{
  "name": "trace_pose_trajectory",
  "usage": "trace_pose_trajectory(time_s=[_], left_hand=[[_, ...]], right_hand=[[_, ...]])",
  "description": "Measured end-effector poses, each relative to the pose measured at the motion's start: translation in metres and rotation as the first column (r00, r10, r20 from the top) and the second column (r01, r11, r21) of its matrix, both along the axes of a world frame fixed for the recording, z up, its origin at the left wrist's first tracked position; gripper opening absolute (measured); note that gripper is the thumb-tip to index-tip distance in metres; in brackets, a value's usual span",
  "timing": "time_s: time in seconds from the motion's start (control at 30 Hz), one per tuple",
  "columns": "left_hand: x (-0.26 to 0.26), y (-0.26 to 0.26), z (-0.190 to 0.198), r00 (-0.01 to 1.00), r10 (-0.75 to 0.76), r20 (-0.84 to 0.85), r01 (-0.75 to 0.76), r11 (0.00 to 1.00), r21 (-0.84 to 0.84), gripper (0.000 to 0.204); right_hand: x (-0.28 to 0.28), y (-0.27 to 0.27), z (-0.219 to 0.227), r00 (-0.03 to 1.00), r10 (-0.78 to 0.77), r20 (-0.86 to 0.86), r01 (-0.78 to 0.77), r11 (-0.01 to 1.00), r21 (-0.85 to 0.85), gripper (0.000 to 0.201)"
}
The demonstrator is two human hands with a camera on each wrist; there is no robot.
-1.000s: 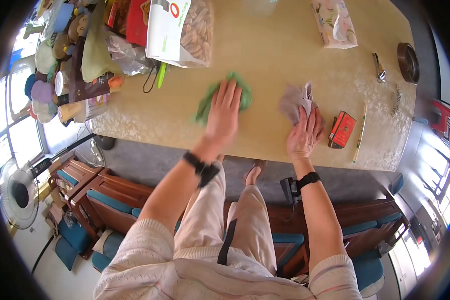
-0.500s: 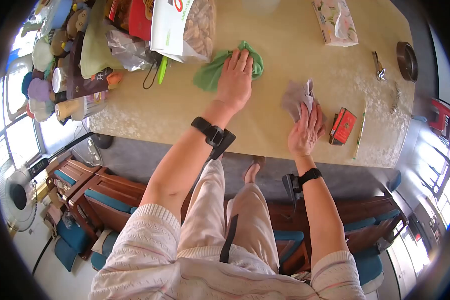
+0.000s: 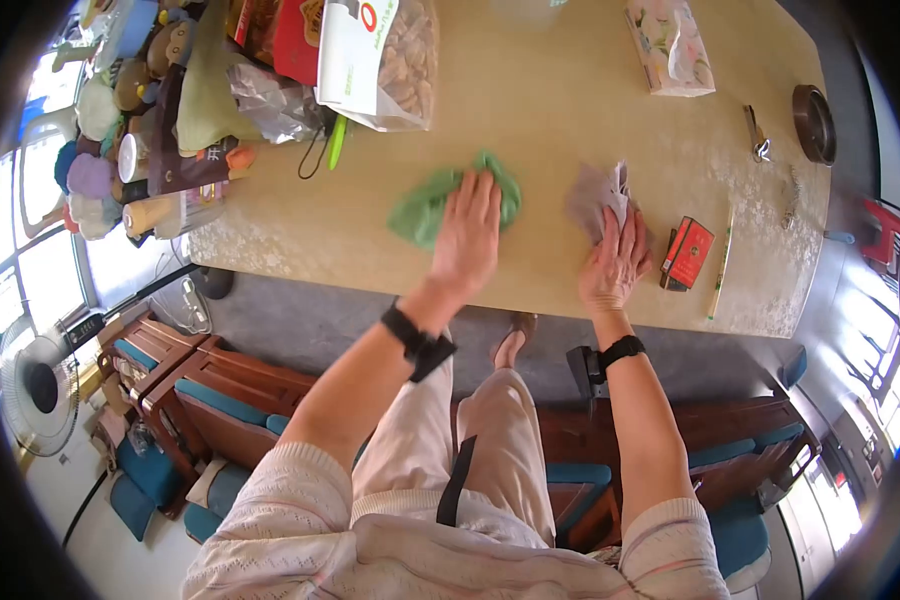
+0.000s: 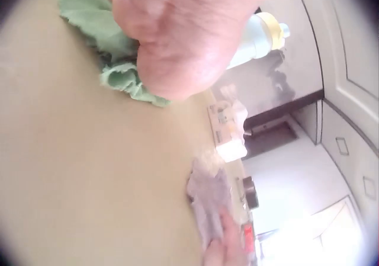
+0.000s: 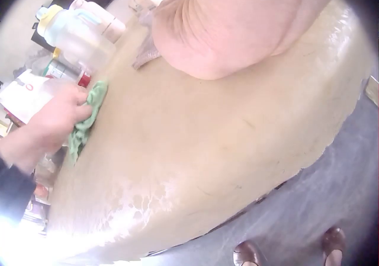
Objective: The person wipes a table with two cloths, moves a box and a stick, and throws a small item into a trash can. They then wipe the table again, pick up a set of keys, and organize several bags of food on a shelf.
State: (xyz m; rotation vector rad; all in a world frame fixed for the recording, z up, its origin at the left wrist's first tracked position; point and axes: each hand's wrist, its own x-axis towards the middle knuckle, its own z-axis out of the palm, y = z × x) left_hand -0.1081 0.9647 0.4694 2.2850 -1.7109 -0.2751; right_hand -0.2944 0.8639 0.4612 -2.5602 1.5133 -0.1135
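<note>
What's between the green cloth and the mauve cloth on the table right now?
Nothing: in the head view, only bare tabletop separates the green cloth under the left hand from the mauve cloth under the right hand.

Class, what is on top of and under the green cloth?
The left hand rests on the green cloth, which lies on the tabletop; the patch underneath is covered, so unseen.

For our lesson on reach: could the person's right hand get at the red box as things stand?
Probably yes: the right hand rests on the greyish cloth, and the red box lies just to its right, with nothing seen between them.
</note>
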Motion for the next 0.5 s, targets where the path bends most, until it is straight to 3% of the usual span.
trace_pose_trajectory(time_s=[0.1, 0.23, 0.33, 0.37, 0.4, 0.47, 0.5], left_hand=[[-0.005, -0.006, 0.008, 1.0, 0.023, -0.013, -0.023, 1.0, 0.017, 0.042], [0.024, -0.054, 0.003, 0.999, 0.025, 0.024, -0.025, 1.0, 0.004, 0.048], [0.045, 0.027, -0.023, 0.989, 0.084, -0.121, -0.096, 0.991, -0.093, 0.046], [0.063, 0.056, -0.011, 0.993, 0.121, -0.003, -0.121, 0.993, -0.015, 0.047], [0.091, 0.074, -0.014, 0.936, 0.319, -0.149, -0.3, 0.944, 0.137, 0.053], [0.138, 0.119, -0.014, 0.91, 0.313, 0.272, -0.37, 0.909, 0.193, 0.054], [0.139, 0.119, -0.026, 0.907, 0.311, 0.283, -0.37, 0.91, 0.187, 0.054]], right_hand=[[-0.001, -0.002, -0.005, 1.0, 0.007, -0.011, -0.007, 1.0, -0.003, 0.051], [-0.002, 0.001, -0.006, 0.999, 0.034, 0.027, -0.032, 0.998, -0.049, 0.052], [-0.002, -0.003, -0.008, 0.998, 0.053, 0.045, -0.05, 0.996, -0.072, 0.053], [-0.004, 0.0, -0.01, 0.998, 0.046, 0.046, -0.042, 0.996, -0.085, 0.053], [-0.004, 0.002, -0.009, 0.998, 0.043, 0.05, -0.039, 0.996, -0.074, 0.053], [-0.001, -0.001, -0.004, 0.999, 0.032, 0.034, -0.031, 0.998, -0.05, 0.053], [0.0, -0.002, -0.005, 0.998, 0.03, 0.047, -0.028, 0.998, -0.051, 0.053]])
